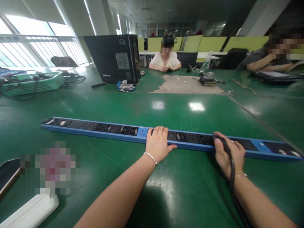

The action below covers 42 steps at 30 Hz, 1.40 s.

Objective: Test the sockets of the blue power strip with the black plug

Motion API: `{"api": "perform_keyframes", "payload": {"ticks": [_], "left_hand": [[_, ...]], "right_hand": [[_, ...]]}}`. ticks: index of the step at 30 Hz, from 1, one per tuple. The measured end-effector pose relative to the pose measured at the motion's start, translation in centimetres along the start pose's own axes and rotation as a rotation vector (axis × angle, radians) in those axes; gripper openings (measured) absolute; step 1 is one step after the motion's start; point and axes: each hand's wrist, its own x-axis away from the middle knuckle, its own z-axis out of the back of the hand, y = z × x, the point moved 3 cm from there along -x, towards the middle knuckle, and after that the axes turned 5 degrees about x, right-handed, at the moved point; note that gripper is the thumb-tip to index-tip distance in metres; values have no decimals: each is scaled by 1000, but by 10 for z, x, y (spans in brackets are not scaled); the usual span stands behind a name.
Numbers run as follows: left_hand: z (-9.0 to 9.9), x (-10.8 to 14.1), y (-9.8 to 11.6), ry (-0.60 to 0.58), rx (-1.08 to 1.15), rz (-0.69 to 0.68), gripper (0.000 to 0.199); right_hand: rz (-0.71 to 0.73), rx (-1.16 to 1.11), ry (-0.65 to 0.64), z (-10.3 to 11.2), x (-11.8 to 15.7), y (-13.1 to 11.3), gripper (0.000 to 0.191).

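Note:
A long blue-and-black power strip point(123, 135) with several sockets lies across the green table, slanting slightly down to the right. Near its middle, my left hand point(157, 144) grips it from above, fingers over the top and thumb along the near side. My right hand point(230, 156) is closed around the end of a thick black power cord point(232, 177), held against the strip's right half. The plug is mostly covered by my fingers, so I cannot tell whether it sits in a socket. From that hand the cord runs down toward the bottom edge.
A black computer case point(111, 60) stands at the back, with gloves point(125, 85) before it. A green basket point(35, 83) of cables is far left. A white object point(30, 210) lies near left. One person point(165, 60) sits opposite, another point(268, 63) at right.

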Motion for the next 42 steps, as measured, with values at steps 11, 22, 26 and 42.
{"api": "perform_keyframes", "payload": {"ticks": [11,22,26,42], "left_hand": [[2,1,-1,18,0,-22,64],[0,1,-1,37,0,-40,63],[-1,2,-4,66,18,-36,66],[5,2,-3,69,140,-20,47]], "right_hand": [[-103,-301,-110,3,0,-8,36],[-230,-551,-288,-8,-7,-44,40],[-134,-537,-355,-18,-2,-83,39],[17,-39,-290,-50,17,-156,33]]}}
